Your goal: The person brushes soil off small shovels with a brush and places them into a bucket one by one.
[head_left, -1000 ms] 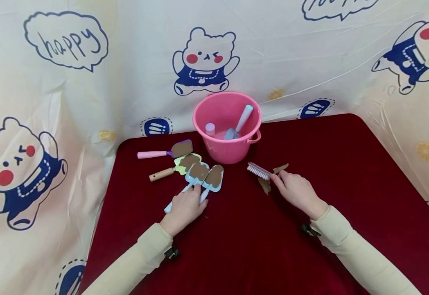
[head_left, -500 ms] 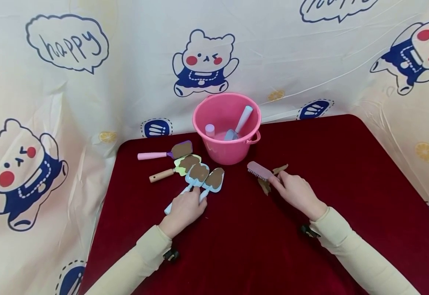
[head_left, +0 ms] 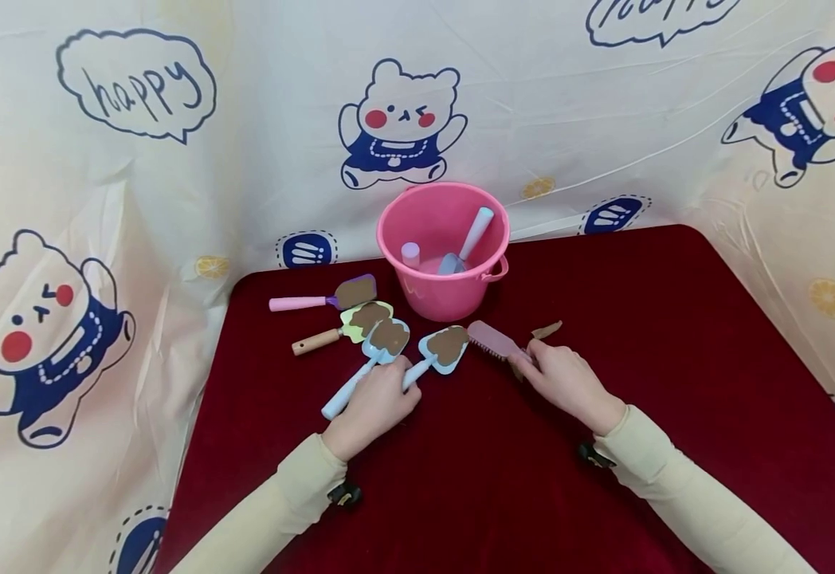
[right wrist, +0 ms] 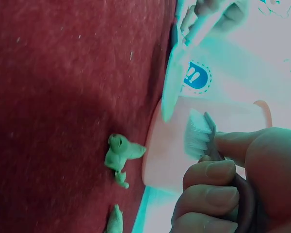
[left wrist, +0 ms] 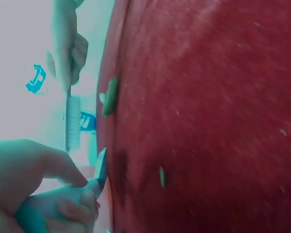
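Observation:
My left hand (head_left: 378, 402) grips the handle of a light-blue toy shovel (head_left: 446, 349), its blade coated with brown, clay-like stuff. In the left wrist view, thumb and fingers wrap that handle (left wrist: 53, 203). A mauve brush (head_left: 496, 340) with white bristles (right wrist: 198, 135) is held in my right hand (head_left: 570, 383), fingers curled round its handle. Brush head and shovel blade are side by side; whether they touch I cannot tell. Beneath the right hand lie brown scraps (head_left: 546, 329), which look green in the right wrist view. A second blue shovel (head_left: 390, 339) lies beside my left hand.
Behind the hands stands a pink bucket (head_left: 442, 291) containing a blue-handled shovel (head_left: 476, 231) and a lilac handle (head_left: 410, 253). To its left lie a pink-handled shovel (head_left: 297, 303) and a wooden-handled green one (head_left: 317, 341), both with brown-coated blades. The red cloth (head_left: 489, 486) covers the table.
My left hand has brought its shovel to the right, away from the second blue shovel. The brush has turned bristles down and shifted slightly left towards the shovel blade.

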